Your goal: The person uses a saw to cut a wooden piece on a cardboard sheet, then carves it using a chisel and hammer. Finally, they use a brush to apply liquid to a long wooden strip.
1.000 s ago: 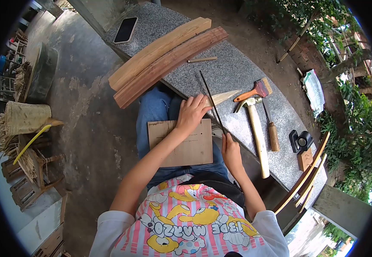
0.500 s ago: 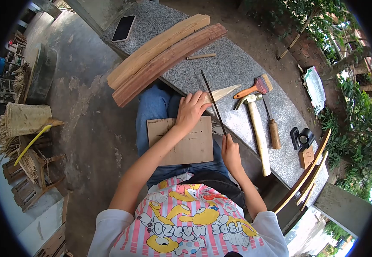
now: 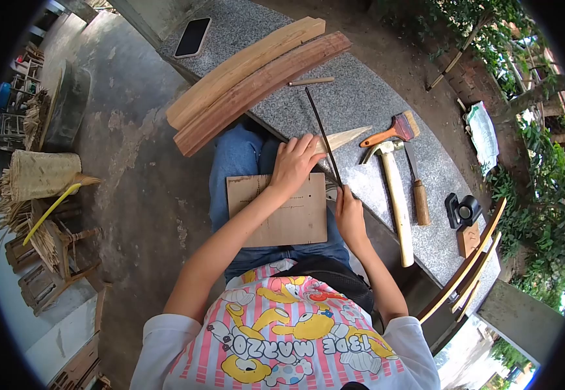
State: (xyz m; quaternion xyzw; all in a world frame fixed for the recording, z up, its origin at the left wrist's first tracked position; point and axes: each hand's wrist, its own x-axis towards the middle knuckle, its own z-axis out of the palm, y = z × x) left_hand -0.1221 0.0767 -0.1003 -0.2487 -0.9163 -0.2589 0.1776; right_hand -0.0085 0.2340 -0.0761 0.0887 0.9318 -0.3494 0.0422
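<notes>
My left hand [image 3: 293, 166] presses a pale pointed piece of wood [image 3: 347, 138] onto the edge of the stone bench, fingers closed over its wide end. The tip of the wood points right, towards the brush. In my right hand [image 3: 349, 218] is the lower end of a long, thin, dark file [image 3: 316, 114]. The file lies slantwise across the wood, just beyond my left fingertips, and its far end reaches over the bench. The part inside my right fist is hidden. A brown board [image 3: 279, 224] rests on my lap under my left forearm.
On the grey bench [image 3: 360, 97] are two curved wooden pieces [image 3: 250, 84], a phone [image 3: 193, 37], a short stick [image 3: 311, 81], a brush [image 3: 393, 129], a hammer [image 3: 396, 205], a wooden-handled tool [image 3: 420, 201] and a black device [image 3: 462, 210]. Curved strips [image 3: 468, 270] lean at the right end.
My right hand and the file have shifted a little up, away from my body, with the file sliding across the wood. My left hand stays on the wood. The whole view has shifted slightly.
</notes>
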